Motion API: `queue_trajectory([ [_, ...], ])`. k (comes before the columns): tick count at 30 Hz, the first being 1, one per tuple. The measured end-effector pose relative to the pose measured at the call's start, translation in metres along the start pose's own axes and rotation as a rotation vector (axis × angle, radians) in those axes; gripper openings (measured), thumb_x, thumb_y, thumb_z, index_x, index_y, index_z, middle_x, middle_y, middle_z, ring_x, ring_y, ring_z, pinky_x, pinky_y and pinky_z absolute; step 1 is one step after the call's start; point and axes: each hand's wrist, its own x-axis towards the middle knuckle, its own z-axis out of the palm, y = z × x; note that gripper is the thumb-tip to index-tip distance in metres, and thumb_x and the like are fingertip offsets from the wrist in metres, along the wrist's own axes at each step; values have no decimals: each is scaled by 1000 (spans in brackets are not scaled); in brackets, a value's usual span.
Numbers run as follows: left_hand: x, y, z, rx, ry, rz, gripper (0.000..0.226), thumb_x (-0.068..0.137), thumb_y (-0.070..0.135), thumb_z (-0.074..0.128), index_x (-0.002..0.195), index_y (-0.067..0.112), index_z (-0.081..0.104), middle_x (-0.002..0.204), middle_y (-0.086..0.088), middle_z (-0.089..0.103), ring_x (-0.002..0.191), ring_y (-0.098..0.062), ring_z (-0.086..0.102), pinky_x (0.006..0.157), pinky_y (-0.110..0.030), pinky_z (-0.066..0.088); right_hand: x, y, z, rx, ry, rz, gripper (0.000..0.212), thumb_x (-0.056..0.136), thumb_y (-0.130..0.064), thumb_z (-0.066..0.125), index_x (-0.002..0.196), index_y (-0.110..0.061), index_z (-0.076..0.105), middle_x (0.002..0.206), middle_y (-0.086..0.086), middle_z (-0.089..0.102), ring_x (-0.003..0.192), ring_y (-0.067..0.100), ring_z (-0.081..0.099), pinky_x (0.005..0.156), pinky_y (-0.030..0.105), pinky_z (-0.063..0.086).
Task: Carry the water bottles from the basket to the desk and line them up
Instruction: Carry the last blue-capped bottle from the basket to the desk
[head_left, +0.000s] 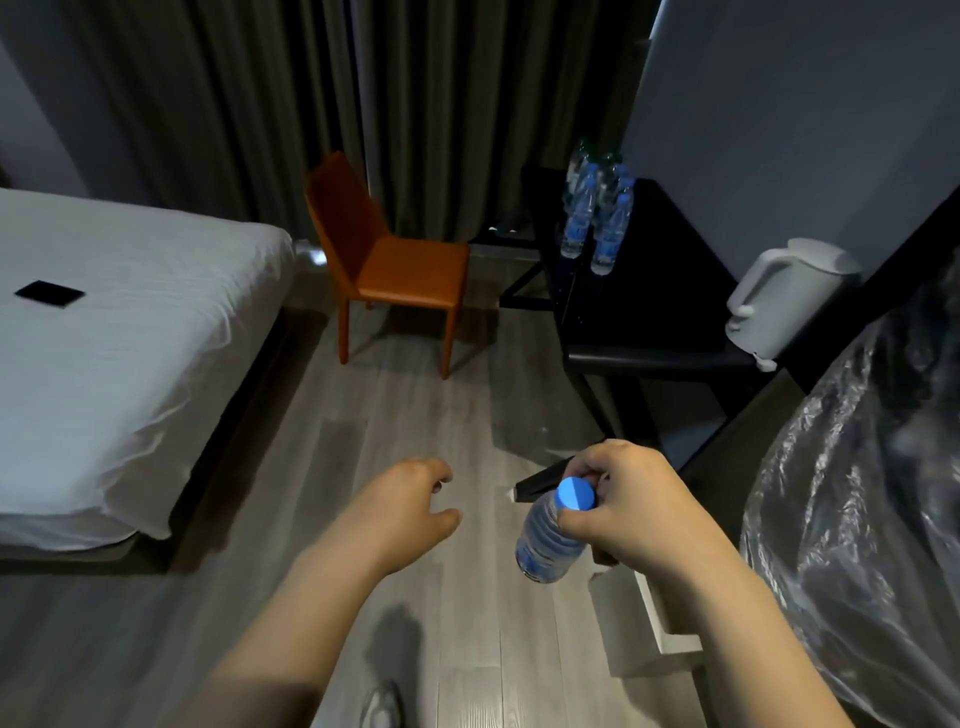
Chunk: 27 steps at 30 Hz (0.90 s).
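The black desk (670, 291) carries water bottles (597, 218) standing clustered at its far left corner and a white kettle (784, 296) at its near right edge. A flat black object (49, 294) lies on the white bed (130, 374), and an orange chair (395, 260) stands on the floor (415, 415).

Desk bottles (612, 234) overlap, perhaps six; plastic bag (857, 493) cut off right.

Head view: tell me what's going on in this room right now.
A person stands on the wood floor holding a water bottle in the right hand, fingers wrapped around its neck just below the blue cap. The left hand is empty, with its fingers loosely curled. Ahead, several bottles stand grouped at the far end of the black desk, and a white kettle sits nearer. The held bottle has not reached the desk yet.
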Motion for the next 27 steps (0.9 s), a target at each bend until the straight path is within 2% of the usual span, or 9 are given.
queue_trajectory([
  [6, 92, -29, -56, 36, -10, 65, 49, 88, 39, 58, 134, 26, 46, 130, 7, 54, 115, -10, 53, 89, -18, 40, 86, -23, -6, 22, 82, 45, 23, 57, -38, 72, 78, -32, 62, 83, -15, 57, 72, 5, 60, 61, 21, 56],
  [13, 191, -42, -83, 34, -59, 118, 49, 88, 38, 59, 134, 26, 47, 129, 7, 54, 114, -8, 53, 87, -14, 36, 180, -27, -22, 85, 77, 114, 21, 59, -30, 73, 78, -28, 65, 84, -13, 58, 70, 8, 61, 58, 20, 54],
  [17, 255, -40, -92, 23, -58, 123, 50, 88, 39, 58, 135, 27, 47, 130, 8, 54, 116, -7, 53, 90, -15, 37, 241, -14, -28, 105, 56, 133, 20, 61, -26, 76, 78, -24, 66, 81, -8, 62, 65, 9, 63, 51, 19, 51],
  [20, 307, -32, -101, 28, -67, 87, 49, 87, 40, 59, 133, 29, 46, 128, 8, 53, 114, -9, 54, 90, -18, 41, 289, 1, -40, 84, 91, 119, 19, 60, -24, 76, 77, -24, 66, 80, -8, 60, 66, 8, 61, 58, 23, 53],
  [27, 412, 0, -119, 83, -47, 56, 51, 85, 42, 61, 132, 30, 48, 126, 8, 54, 113, -10, 54, 86, -16, 36, 382, 34, -81, 93, 142, 108, 22, 62, -21, 77, 78, -28, 63, 83, -11, 55, 72, 8, 59, 66, 27, 55],
])
